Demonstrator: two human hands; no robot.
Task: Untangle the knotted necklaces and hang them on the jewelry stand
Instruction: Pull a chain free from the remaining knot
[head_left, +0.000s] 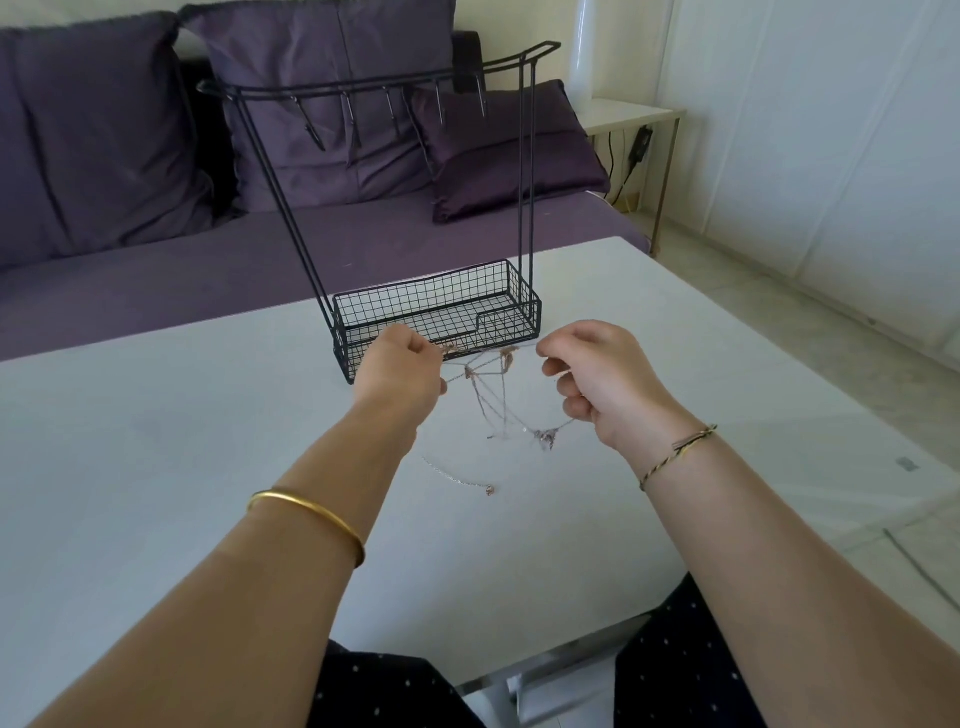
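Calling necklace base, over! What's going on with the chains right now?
Left grip and right grip both pinching the necklace tangle, stretched between them. Not untangled yet. Jewelry stand hooks bare. Nothing blocking.

Count on and around the white table (156, 415)

There were two hands, the left hand (402, 364) and the right hand (597, 374); one black wire jewelry stand (441, 317) with at least five hooks (440, 106); one tangle of necklaces (493, 384), its chains too knotted to number; one loose chain (457, 478); two bracelets, a gold bangle (311, 512) and a cord bracelet (675, 457); three purple cushions (88, 140); one side table (628, 111).
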